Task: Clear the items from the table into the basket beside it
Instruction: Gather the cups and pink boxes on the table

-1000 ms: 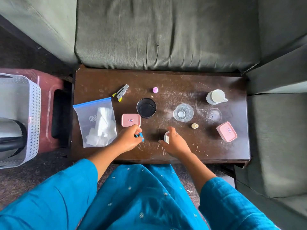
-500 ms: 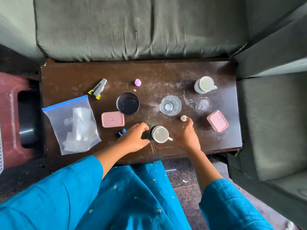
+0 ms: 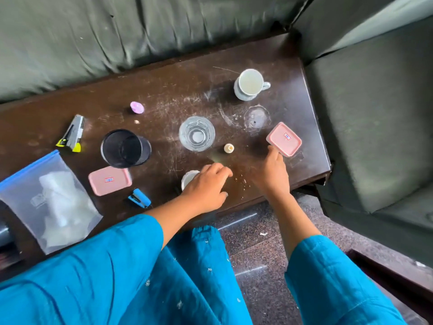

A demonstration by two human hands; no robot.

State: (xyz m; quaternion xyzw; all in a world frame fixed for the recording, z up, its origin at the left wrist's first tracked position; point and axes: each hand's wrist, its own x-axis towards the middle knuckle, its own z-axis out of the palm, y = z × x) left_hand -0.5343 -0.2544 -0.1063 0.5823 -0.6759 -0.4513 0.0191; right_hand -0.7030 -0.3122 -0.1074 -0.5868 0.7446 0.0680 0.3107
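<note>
On the dark wooden table (image 3: 164,90), my left hand (image 3: 206,188) lies over a small white cup (image 3: 188,178) near the front edge, hiding most of it. My right hand (image 3: 271,174) reaches to the right, with thumb and fingers on the near left corner of a pink lidded container (image 3: 284,138). Between the hands stands a tiny cream bottle (image 3: 229,148). Also on the table are a clear glass (image 3: 196,133), a white mug (image 3: 249,84), a black mesh cup (image 3: 124,148), a second pink container (image 3: 109,180) and a blue mini stapler (image 3: 139,198). The basket is out of view.
A zip bag with white contents (image 3: 49,198) lies at the left edge, with a grey and yellow stapler (image 3: 72,134) and a small purple object (image 3: 137,107) behind it. Green sofa cushions (image 3: 140,31) border the table at the back and right. Speckled floor (image 3: 257,242) shows below.
The view swung right, so the basket left the frame. My left hand moved from beside the blue stapler onto the small white cup. My right hand went from the cream bottle to the right pink container.
</note>
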